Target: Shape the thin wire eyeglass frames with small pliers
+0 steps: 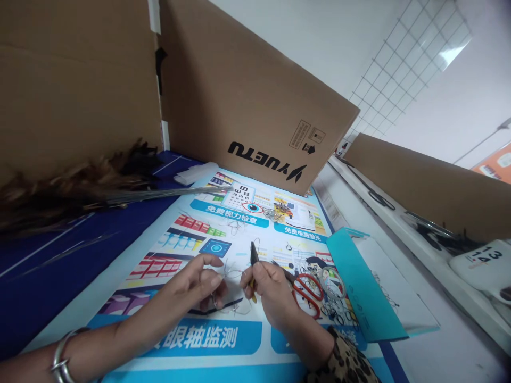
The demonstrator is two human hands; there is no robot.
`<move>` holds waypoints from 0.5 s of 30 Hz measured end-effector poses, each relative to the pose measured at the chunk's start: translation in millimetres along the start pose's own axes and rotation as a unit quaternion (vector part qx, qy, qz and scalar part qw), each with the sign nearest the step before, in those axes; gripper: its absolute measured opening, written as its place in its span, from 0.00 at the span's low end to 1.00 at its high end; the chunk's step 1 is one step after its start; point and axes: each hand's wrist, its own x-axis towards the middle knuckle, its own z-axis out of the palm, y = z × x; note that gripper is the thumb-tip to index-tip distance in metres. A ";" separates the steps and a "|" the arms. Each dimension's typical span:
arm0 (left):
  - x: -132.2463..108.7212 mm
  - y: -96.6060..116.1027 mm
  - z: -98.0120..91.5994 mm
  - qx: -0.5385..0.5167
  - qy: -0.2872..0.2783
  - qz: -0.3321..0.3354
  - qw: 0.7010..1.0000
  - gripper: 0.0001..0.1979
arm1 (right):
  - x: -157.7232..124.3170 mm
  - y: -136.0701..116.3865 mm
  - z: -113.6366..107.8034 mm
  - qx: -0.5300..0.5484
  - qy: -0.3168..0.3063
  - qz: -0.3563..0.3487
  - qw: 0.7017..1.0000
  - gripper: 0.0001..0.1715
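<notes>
My right hand (275, 292) is closed around a pair of pliers (254, 252), whose dark jaws point up and away from me. A sliver of yellow handle shows below the fingers. To its left, my left hand (199, 284) has its thumb and fingers curled together on a thin wire (235, 272), which loops across the gap between the hands. The wire is fine, and where its ends lie is hard to make out. Red-handled scissors (309, 290) lie just right of my right hand, beside a tangle of thin wire pieces (339, 311).
A printed poster (223, 338) covers the table. Behind it stands a cardboard box (255, 101). Brown feather-like bundles on thin stems (80, 181) lie at left. An open turquoise box (359, 292) sits at right, near a white shelf (379, 207) with black-handled scissors (375, 198).
</notes>
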 end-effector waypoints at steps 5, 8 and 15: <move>-0.1 -2.7 0.0 -0.024 -0.009 -0.045 0.999 0.16 | -1.8 -0.9 2.6 -0.003 -0.025 -0.002 1.000 0.23; -0.3 -4.1 0.3 -0.029 -0.008 -0.041 0.999 0.15 | -2.4 -0.4 3.5 -0.007 -0.030 -0.003 1.000 0.23; 0.4 -1.3 -0.4 0.019 0.006 -0.030 0.999 0.15 | -1.9 5.0 3.6 -0.013 -0.026 0.005 1.000 0.23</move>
